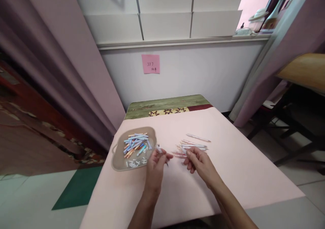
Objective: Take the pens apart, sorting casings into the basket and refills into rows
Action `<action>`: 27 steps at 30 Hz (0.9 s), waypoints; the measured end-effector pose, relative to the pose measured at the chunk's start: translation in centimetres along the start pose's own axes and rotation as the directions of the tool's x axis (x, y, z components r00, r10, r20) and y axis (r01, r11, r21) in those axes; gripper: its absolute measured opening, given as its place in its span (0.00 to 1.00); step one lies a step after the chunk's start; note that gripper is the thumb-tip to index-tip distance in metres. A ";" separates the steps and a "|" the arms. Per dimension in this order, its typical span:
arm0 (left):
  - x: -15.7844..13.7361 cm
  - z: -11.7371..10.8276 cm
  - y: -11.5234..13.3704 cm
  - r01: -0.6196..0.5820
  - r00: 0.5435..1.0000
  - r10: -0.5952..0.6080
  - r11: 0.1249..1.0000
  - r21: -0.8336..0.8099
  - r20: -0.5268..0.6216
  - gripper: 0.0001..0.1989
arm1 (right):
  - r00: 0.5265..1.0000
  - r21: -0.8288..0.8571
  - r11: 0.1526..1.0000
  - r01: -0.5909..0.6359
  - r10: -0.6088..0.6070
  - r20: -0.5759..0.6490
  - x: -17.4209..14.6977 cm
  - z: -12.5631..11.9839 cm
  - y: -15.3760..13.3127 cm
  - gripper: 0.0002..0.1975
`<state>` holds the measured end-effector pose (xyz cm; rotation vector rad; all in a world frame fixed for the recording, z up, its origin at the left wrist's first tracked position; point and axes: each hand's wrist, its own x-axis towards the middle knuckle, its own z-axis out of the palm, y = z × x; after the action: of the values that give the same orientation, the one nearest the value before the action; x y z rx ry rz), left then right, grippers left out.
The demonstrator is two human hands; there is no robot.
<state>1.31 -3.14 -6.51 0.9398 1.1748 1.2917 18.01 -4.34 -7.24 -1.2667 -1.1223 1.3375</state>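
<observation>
We have before us a pale pink tabletop [228,178], which carries the tray [117,156]. At the right side of the tray is our left hand [156,159], and farther right of the tray is our right hand [198,161]. Inside the tray lie blue and orange sticks [135,144], and to its right slim pens [195,147]. In the tray's near part are whitish bits [134,163]. Our left fingers pinch a thin piece [158,149]; our right ones pinch a small pale piece [183,150].
</observation>
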 end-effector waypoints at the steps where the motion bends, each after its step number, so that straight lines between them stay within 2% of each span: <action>1: -0.1 0.4 -0.3 0.071 0.996 -0.068 0.997 -0.044 0.059 0.11 | 0.999 0.061 0.998 0.018 -0.016 -0.028 0.2 0.0 0.2 0.17; 3: -0.2 1.3 -1.0 0.196 0.974 -0.181 0.975 -0.104 0.133 0.13 | 0.998 0.138 0.990 0.044 -0.037 -0.054 0.5 -0.1 0.7 0.18; 5: 0.0 1.8 -1.8 0.245 0.966 -0.231 0.963 -0.113 0.118 0.16 | 0.995 0.151 0.986 0.069 -0.058 -0.075 0.6 -0.2 1.2 0.17; 9: 0.4 2.3 -2.7 0.271 0.962 -0.265 0.958 -0.096 0.069 0.15 | 0.984 0.019 0.993 0.119 -0.115 -0.136 0.8 -0.2 2.3 0.15; 12: 0.4 2.9 -2.8 0.277 0.959 -0.258 0.941 -0.195 0.115 0.15 | 0.984 -0.055 0.988 0.145 -0.150 -0.099 0.8 0.6 2.7 0.13; 15: 0.1 3.5 -2.9 0.287 0.955 -0.250 0.911 -0.297 0.158 0.18 | 0.972 -0.238 0.954 0.180 -0.210 -0.109 0.5 1.5 2.5 0.11; 18: 0.2 3.7 -3.4 0.294 0.956 -0.275 0.908 -0.298 0.106 0.19 | 0.966 -0.451 0.873 0.187 -0.247 -0.077 0.5 0.9 1.9 0.08; 21: 0.7 3.3 -3.8 0.272 0.961 -0.276 0.936 -0.224 0.013 0.20 | 0.954 -0.614 0.774 0.151 -0.277 -0.116 1.4 -1.8 1.6 0.09; 24: 1.6 2.7 -3.9 0.254 0.965 -0.261 0.955 -0.155 -0.024 0.20 | 0.915 -0.807 0.590 -0.006 -0.322 -0.243 2.8 -5.5 2.0 0.10; 27: 2.7 2.4 -3.6 0.190 0.982 -0.190 0.982 -0.001 0.003 0.16 | 0.934 -0.907 0.418 -0.047 -0.303 -0.188 3.9 -8.1 2.7 0.12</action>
<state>4.20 -0.54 -9.89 0.8073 1.2308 1.1374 25.89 -0.74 -10.80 -2.0174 -1.7397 0.2331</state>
